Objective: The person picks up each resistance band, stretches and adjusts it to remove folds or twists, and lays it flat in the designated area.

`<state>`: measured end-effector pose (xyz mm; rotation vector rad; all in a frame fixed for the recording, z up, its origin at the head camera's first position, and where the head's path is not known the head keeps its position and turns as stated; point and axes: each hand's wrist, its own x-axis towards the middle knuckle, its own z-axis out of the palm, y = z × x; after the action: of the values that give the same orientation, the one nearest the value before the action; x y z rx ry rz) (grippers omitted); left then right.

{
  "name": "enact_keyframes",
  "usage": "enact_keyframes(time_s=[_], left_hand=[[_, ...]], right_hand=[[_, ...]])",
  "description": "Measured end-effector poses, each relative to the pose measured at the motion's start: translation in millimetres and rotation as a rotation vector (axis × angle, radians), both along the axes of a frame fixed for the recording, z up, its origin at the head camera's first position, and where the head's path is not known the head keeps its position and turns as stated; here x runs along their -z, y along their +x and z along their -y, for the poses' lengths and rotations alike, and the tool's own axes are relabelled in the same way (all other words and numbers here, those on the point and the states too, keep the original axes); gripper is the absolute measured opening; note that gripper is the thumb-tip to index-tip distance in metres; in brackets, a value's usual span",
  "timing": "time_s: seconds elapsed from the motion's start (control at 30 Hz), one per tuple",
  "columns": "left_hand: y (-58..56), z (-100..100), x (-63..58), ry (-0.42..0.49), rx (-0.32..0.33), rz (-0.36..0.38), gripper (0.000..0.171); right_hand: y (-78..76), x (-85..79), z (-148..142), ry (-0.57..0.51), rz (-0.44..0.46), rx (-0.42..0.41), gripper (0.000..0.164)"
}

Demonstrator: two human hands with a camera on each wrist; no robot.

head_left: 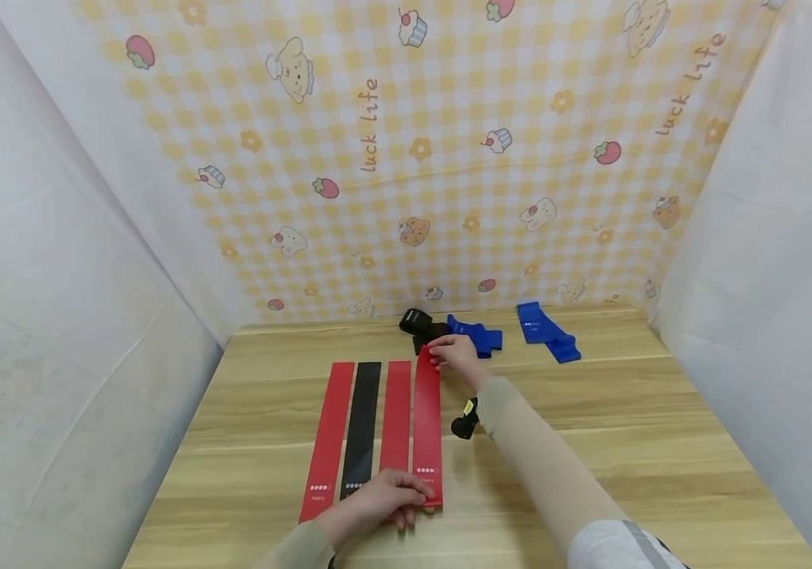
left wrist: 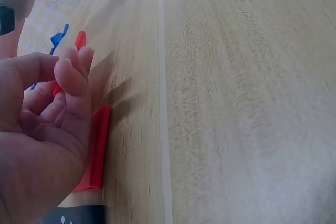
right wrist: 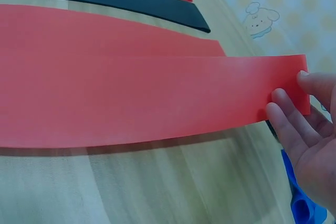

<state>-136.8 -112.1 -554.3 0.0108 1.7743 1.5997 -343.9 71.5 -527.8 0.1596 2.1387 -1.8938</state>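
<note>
A red resistance band (head_left: 427,423) lies lengthwise, the rightmost of a row of flat bands. My right hand (head_left: 456,356) pinches its far end between thumb and fingers; in the right wrist view that end of the band (right wrist: 210,95) is raised and casts a shadow on the table. At the near end, my left hand (head_left: 386,499) pinches the same band by its corner, fingers curled in the left wrist view. Left of it lie another red band (head_left: 395,407), a black band (head_left: 362,407) and a third red band (head_left: 331,427), all flattened side by side.
Behind the row sit a crumpled black band (head_left: 416,322) and a crumpled blue band (head_left: 480,337). Another twisted blue band (head_left: 548,332) lies at the back right. A small black bundle with a yellow tag (head_left: 464,423) is beside my right forearm. A patterned cloth (head_left: 420,150) hangs behind the table.
</note>
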Motion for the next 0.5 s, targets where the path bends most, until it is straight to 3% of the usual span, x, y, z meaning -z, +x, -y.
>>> enact_keyframes(time_s=[0.5], left_hand=[[1.5, -2, 3.1, -0.008, 0.022, 0.027, 0.016]], right_hand=[[-1.6, 11.8, 1, 0.084, 0.011, -0.031, 0.012]])
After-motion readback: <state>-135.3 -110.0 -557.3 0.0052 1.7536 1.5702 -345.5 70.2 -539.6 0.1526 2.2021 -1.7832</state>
